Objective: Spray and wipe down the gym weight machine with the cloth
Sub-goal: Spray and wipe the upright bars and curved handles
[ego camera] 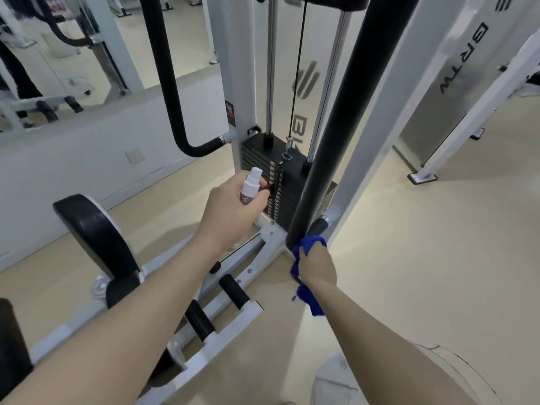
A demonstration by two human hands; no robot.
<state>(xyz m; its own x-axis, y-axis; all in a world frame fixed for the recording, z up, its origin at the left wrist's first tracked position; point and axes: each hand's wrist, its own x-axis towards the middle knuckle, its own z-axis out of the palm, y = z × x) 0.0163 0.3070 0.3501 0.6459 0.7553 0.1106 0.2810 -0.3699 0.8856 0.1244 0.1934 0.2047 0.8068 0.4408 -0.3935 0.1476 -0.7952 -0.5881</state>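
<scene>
A white-framed weight machine (pixel 377 135) fills the middle of the view, with a black weight stack (pixel 292 185) at its base. My left hand (pixel 230 211) holds a small white spray bottle (pixel 250 186) upright in front of the stack. My right hand (pixel 317 266) grips a blue cloth (pixel 306 296) and presses it against the bottom end of a thick black padded bar (pixel 342 118) that runs up and to the right. Part of the cloth hangs below my wrist.
A black round pad (pixel 96 238) and short black foot rollers (pixel 233 290) sit on the white base frame at lower left. A curved black handle (pixel 172 92) hangs left of the stack. A second white machine (pixel 479 74) stands at right. Beige floor (pixel 438 258) spreads to the right.
</scene>
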